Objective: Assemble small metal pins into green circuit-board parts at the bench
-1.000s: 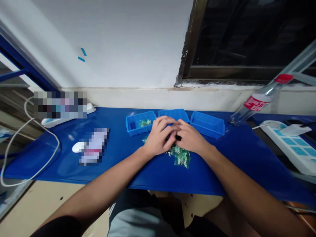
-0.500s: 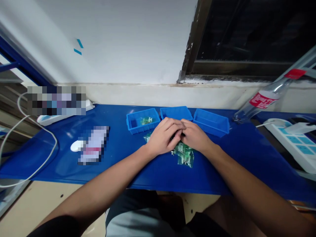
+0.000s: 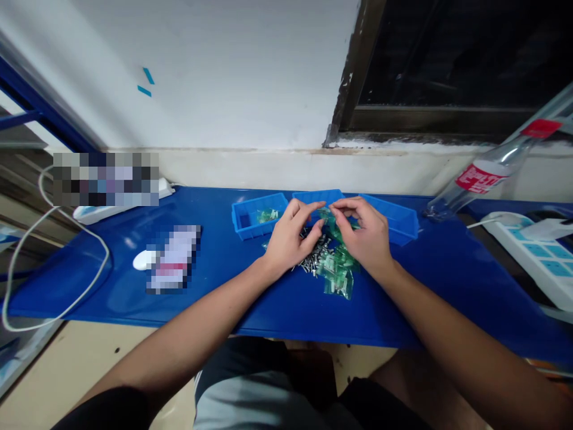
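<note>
My right hand [image 3: 364,233] is closed in a pinch, its thumb and fingertips on the edge of a small green plastic bag [image 3: 329,216]. Facing it, my left hand [image 3: 293,236] has its thumb and forefinger apart, with nothing visible between them; the forefinger tip comes close to that bag. Below the hands lies a pile of small dark metal screws [image 3: 316,254]. More green plastic bags [image 3: 339,275] with small pieces inside lie against the pile's right side and under my right hand. Part of the pile is hidden by my left hand.
Three blue bins stand behind the hands: a left bin [image 3: 244,230] with a green bag inside, a middle bin [image 3: 316,195] and a right bin [image 3: 403,230]. A plastic bottle [image 3: 481,176] leans at right near a power strip [image 3: 532,257]. A white oval object [image 3: 144,260] lies left.
My hands were together over the pile and have come apart, uncovering the screws. The right hand now pinches a green plastic bag. The view has shifted slightly.
</note>
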A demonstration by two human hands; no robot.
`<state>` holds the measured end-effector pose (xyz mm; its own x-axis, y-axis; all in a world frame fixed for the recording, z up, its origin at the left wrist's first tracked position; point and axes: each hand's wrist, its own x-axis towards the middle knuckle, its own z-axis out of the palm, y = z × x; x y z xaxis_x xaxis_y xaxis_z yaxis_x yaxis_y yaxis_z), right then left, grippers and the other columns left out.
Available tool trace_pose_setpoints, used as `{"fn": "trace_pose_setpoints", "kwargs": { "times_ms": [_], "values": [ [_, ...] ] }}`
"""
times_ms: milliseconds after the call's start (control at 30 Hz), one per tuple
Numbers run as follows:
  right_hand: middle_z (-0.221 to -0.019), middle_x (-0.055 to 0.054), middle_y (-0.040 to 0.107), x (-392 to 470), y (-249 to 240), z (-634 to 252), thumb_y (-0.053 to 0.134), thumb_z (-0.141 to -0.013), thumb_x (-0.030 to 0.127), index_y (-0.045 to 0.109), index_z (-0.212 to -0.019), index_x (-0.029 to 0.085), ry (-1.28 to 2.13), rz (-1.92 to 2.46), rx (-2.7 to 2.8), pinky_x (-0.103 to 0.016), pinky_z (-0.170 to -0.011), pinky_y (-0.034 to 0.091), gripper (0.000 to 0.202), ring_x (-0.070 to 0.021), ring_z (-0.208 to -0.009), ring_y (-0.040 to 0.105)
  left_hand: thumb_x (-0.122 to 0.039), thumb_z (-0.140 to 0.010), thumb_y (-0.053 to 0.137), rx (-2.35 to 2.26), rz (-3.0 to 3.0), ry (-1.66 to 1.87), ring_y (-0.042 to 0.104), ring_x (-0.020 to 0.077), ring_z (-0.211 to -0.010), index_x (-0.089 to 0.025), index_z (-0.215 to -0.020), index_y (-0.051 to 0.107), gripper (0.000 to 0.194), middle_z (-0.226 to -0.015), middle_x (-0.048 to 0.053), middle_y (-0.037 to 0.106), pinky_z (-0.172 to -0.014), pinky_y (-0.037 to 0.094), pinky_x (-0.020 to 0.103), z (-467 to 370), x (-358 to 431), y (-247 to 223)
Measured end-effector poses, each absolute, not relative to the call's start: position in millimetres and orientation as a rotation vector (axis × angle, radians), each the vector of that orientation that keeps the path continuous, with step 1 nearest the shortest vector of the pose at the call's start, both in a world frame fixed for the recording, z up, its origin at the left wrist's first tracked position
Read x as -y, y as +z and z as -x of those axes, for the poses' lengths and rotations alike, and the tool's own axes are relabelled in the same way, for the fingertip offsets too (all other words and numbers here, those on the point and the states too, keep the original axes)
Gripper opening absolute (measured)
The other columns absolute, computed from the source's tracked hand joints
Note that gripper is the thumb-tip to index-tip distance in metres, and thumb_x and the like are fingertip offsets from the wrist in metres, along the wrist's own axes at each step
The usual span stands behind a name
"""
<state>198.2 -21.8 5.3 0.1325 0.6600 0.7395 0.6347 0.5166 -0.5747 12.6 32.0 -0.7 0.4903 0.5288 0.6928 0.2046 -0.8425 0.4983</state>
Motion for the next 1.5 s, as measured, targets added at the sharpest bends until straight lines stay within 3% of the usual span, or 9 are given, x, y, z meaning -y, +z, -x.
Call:
{"fn": "trace_pose_setpoints", "kwargs": {
  "times_ms": [100,200,467,667,800,933,1167,1333,1500],
  "values": [
    [-0.105,-0.007,0.073,15.8,-3.9,-196.4,0.066,-0.100,0.034,0.067,-0.112,0.027,0.143,1.116,1.433,-0.043,-0.087,0.064,0.014,-0.0234,-0.093,0.073,-0.038,-0.102,0.063,-0.600,-2.428,1.196,0.064,0.0224,-0.087,-0.021,-0.145,0.054,0.047,-0.100,0.007,0.066,-0.082,0.058,0.040,-12.6,-32.4,-3.1],
    [-0.107,-0.007,0.071,11.8,-9.8,-195.7,0.065,-0.100,0.035,0.065,-0.109,0.026,0.288,1.057,1.412,-0.040,-0.087,0.066,0.013,-0.0223,-0.097,0.073,-0.044,-0.098,0.069,-0.566,-2.445,1.174,0.066,0.0267,-0.104,-0.021,-0.147,0.051,0.057,-0.116,0.012,0.066,-0.090,0.058,0.043,-13.4,-31.9,-4.4],
    [-0.109,-0.007,0.070,16.2,-1.2,-193.0,0.067,-0.098,0.026,0.065,-0.103,0.025,0.441,0.964,1.464,-0.043,-0.094,0.066,0.006,-0.0228,-0.105,0.072,-0.016,-0.098,0.057,-0.605,-2.440,1.253,0.067,0.0233,-0.102,-0.016,-0.140,0.057,0.041,-0.109,0.011,0.068,-0.093,0.058,0.041,-12.6,-35.3,-6.7],
    [-0.129,-0.009,0.069,17.4,2.6,-196.5,0.071,-0.093,0.022,0.069,-0.123,0.027,0.213,1.064,1.614,-0.049,-0.093,0.064,0.030,-0.0278,-0.116,0.068,-0.016,-0.099,0.056,-0.558,-2.379,1.367,0.067,0.0216,-0.095,-0.021,-0.137,0.061,0.038,-0.103,0.008,0.071,-0.087,0.058,0.041,-10.0,-35.0,0.7],
    [-0.130,-0.009,0.069,14.1,0.1,-198.1,0.071,-0.094,0.022,0.070,-0.125,0.027,0.274,1.056,1.598,-0.048,-0.094,0.064,0.032,-0.0259,-0.112,0.070,-0.018,-0.101,0.056,-0.521,-2.358,1.389,0.067,0.0213,-0.095,-0.023,-0.136,0.062,0.037,-0.106,0.008,0.072,-0.087,0.058,0.041,-8.4,-33.6,3.6],
    [-0.138,-0.009,0.066,14.0,2.7,-199.8,0.073,-0.094,0.025,0.070,-0.128,0.029,0.249,1.058,1.599,-0.047,-0.097,0.062,0.035,-0.0276,-0.124,0.065,-0.017,-0.103,0.055,-0.511,-2.337,1.408,0.069,0.0225,-0.103,-0.023,-0.133,0.065,0.032,-0.115,0.009,0.074,-0.091,0.058,0.043,-8.3,-33.0,6.7],
    [-0.104,-0.004,0.076,13.2,-3.5,-202.6,0.078,-0.090,0.033,0.074,-0.110,0.026,0.275,1.159,1.588,-0.045,-0.091,0.061,0.021,-0.0234,-0.094,0.071,-0.021,-0.106,0.057,-0.540,-2.272,1.422,0.070,0.0196,-0.101,-0.023,-0.136,0.062,0.031,-0.118,0.009,0.074,-0.089,0.060,0.037,-11.0,-33.8,4.6],
    [-0.099,-0.003,0.075,12.2,-5.9,-202.1,0.078,-0.091,0.033,0.074,-0.101,0.027,0.276,1.144,1.509,-0.043,-0.088,0.061,0.012,-0.0224,-0.091,0.071,-0.026,-0.105,0.059,-0.573,-2.211,1.458,0.068,0.0223,-0.110,-0.026,-0.137,0.061,0.033,-0.130,0.012,0.065,-0.086,0.062,0.037,-11.0,-33.4,5.5],
    [-0.100,-0.004,0.075,12.4,-7.1,-202.0,0.079,-0.090,0.033,0.070,-0.102,0.026,0.278,1.152,1.373,-0.043,-0.087,0.063,0.017,-0.0226,-0.089,0.074,-0.029,-0.103,0.064,-0.697,-2.216,1.504,0.066,0.0203,-0.096,-0.027,-0.134,0.066,0.031,-0.110,0.008,0.068,-0.084,0.059,0.038,-9.3,-31.8,9.0]
  ]
}}
